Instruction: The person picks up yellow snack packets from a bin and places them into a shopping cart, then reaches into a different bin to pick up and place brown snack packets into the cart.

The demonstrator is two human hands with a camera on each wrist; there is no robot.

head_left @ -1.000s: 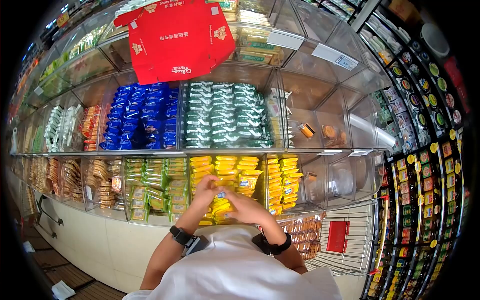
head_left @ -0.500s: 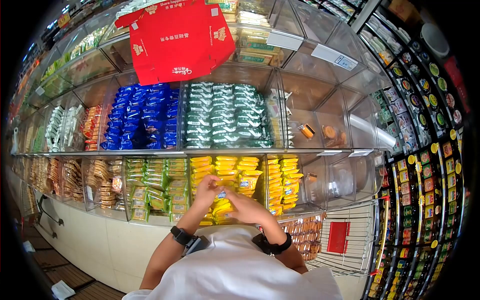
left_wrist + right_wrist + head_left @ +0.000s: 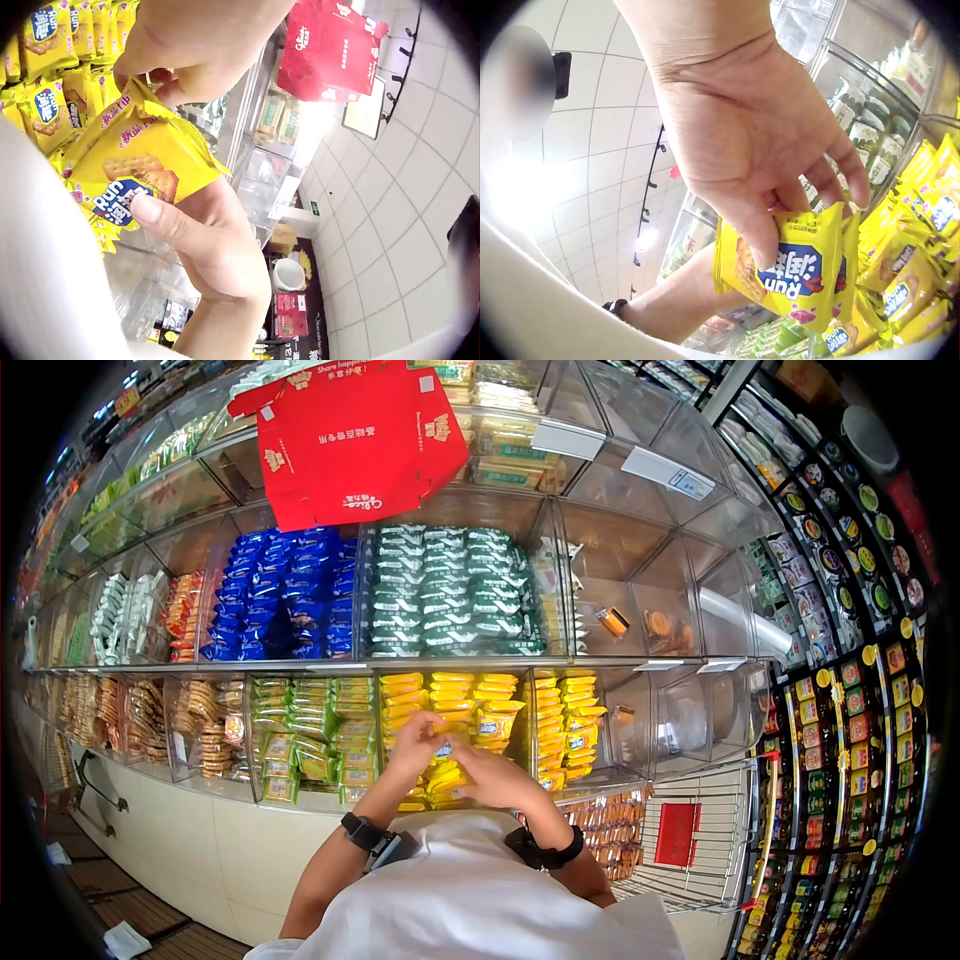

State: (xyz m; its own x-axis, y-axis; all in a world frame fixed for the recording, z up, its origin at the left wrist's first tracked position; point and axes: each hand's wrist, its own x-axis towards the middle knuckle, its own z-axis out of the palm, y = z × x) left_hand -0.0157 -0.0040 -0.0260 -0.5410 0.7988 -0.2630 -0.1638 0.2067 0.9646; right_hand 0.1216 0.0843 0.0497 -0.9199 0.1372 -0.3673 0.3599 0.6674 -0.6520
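In front of my body, both hands meet over the yellow biscuit packets in the lower bin. My right hand grips a yellow biscuit packet, thumb pressed flat on its printed front; the edge of a second yellow packet shows behind it. From the other side, the left wrist view shows the packet tilted, with the right thumb across its blue logo. My left hand has its fingers curled at the packet's upper corner, their tips partly hidden there. Rows of yellow packets lie just beyond.
Bins of green packets, blue packets and dark green packets surround the yellow ones. A red cardboard sheet leans above. At right stand a shopping cart and a shelf of jars.
Almost nothing differs. Both hands stay over the yellow packets in nearly the same pose, and the bins are as before.
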